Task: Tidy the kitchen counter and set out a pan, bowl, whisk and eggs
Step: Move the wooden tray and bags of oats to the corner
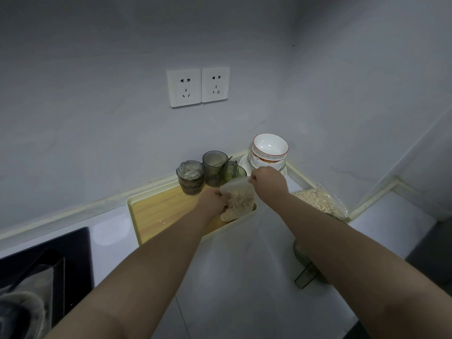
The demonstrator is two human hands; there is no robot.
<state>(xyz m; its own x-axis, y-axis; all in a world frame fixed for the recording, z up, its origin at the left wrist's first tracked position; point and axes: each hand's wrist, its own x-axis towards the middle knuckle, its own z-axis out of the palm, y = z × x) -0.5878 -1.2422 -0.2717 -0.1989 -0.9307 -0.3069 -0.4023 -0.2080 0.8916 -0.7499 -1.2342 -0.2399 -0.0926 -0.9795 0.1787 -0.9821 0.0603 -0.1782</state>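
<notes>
Fingers of the left hand (215, 198) curl round the left side of a clear bag of oat flakes (241, 201), which stands at the right end of the wood-lined tray (156, 211). The right hand (267, 178) pinches its top corner. The bag looks light, limp and slippery, and its loose fill is likely to slump. Holding the film near the mouth and supporting the side should prevent spills. Just behind stand stacked bowls (270, 145).

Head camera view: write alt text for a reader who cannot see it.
The left hand grips the side of a clear bag of flakes standing in a tray, while the right hand pinches its top. Behind stand three glass tumblers and stacked bowls; a second bag lies to the right.
</notes>
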